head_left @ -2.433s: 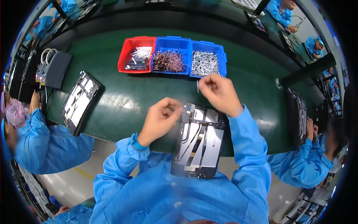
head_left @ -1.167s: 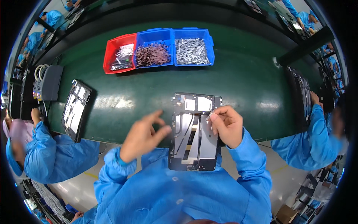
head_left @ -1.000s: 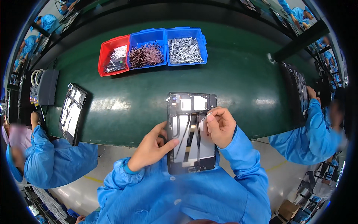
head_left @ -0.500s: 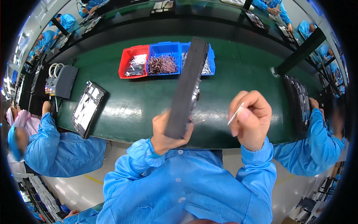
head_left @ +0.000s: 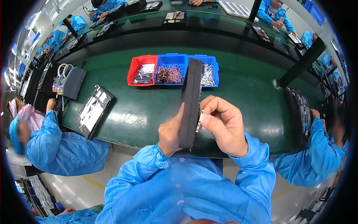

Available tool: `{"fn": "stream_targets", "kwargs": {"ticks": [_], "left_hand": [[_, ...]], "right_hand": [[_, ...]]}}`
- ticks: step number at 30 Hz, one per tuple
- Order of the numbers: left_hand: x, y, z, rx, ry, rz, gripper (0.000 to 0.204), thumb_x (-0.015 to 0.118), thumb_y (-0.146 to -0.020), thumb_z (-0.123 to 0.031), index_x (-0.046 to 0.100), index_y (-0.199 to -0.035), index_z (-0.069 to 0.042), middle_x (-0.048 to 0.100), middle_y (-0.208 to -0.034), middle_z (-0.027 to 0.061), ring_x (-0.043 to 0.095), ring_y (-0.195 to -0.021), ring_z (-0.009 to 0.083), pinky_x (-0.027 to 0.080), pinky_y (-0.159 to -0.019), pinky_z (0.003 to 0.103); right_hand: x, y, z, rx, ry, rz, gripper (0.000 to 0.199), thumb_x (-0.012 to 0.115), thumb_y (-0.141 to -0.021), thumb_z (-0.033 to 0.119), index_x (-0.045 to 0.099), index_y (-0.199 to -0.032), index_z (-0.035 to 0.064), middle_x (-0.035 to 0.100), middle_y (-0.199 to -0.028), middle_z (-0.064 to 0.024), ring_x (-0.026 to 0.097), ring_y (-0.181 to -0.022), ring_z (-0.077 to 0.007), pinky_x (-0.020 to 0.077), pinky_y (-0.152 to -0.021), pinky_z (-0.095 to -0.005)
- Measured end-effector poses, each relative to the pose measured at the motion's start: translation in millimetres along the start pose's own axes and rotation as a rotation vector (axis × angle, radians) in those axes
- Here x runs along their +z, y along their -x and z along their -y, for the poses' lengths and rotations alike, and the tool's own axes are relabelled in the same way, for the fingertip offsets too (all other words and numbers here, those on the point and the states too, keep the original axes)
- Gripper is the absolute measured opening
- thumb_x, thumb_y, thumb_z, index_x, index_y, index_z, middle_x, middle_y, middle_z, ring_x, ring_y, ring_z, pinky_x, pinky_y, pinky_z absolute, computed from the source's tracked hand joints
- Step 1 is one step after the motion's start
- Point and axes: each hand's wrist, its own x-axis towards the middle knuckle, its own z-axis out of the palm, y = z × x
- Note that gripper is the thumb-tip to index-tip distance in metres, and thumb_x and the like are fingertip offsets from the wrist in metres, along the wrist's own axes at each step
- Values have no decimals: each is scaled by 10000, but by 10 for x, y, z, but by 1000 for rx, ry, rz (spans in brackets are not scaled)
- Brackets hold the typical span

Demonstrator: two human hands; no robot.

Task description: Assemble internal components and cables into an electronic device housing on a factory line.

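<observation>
My left hand [head_left: 169, 133] grips a thick black device casing [head_left: 189, 106], stood on its edge with a narrow side toward me. Its fingers are partly hidden behind the casing. Between thumb and index finger, my right hand [head_left: 225, 128] pinches a thin silvery metal strip [head_left: 200, 120] close to the casing's right face. Whether strip and casing touch, I cannot tell. Beyond the casing stand a red bin [head_left: 130, 75] with white and dark small parts, a middle blue bin [head_left: 171, 57] of brownish pieces, and a right blue bin [head_left: 215, 67] of silvery pieces, partly covered by the casing.
On the green table [head_left: 130, 130], an opened device [head_left: 93, 112] lies to the left, near a grey box-shaped unit [head_left: 71, 84] with cables. A dark post [head_left: 302, 61] rises at the right, near another opened device [head_left: 298, 112]. Co-workers in blue sit at both sides.
My right hand has moved left with the metal strip, up to the casing. The casing has turned from a slant to nearly straight. The view has shifted a little.
</observation>
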Motion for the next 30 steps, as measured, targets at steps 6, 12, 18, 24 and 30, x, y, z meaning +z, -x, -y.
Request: {"fn": "stream_targets", "kwargs": {"ticks": [6, 12, 18, 24, 30], "left_hand": [[-12, -19, -27, -27, 2, 10, 738, 831, -806, -68, 556, -1463, 126, 770, -847, 124, 753, -660, 205, 582, -587, 315], [-1, 24, 5, -7, -43, 2, 725, 835, -804, -86, 571, -1439, 142, 744, -787, 123, 728, -617, 203, 565, -561, 326], [-28, 59, -10, -10, -13, 29, 736, 838, -784, -80, 574, -1432, 149, 724, -759, 129, 707, -589, 209, 561, -555, 333], [-17, 45, -38, -7, -23, 35, 744, 845, -775, -87, 578, -1430, 145, 734, -783, 139, 714, -601, 221, 566, -565, 336], [-9, 45, -12, 21, 0, 28, 749, 849, -775, -91, 577, -1432, 144, 742, -806, 157, 727, -618, 228, 572, -576, 336]], "right_hand": [[-31, -5, 10, 11, 32, 21, 77, 671, -1023, 62, 628, -1009, 0, 647, -993, -47, 609, -923, -102, 497, -793, -288], [-60, 4, -11, -50, 82, 52, 78, 687, -1009, 58, 634, -1010, 1, 640, -1015, -65, 606, -919, -116, 495, -791, -295], [-92, 35, -14, -27, 118, 66, 51, 693, -970, 37, 663, -940, 9, 638, -984, -95, 609, -875, -172, 489, -767, -342], [-112, 60, 32, 15, 103, 34, 57, 697, -953, 37, 673, -908, 9, 644, -953, -111, 607, -861, -206, 485, -760, -361], [-109, 57, 17, -7, 115, 44, 64, 697, -957, 49, 673, -910, 13, 640, -954, -107, 601, -860, -206, 482, -767, -362]]}}
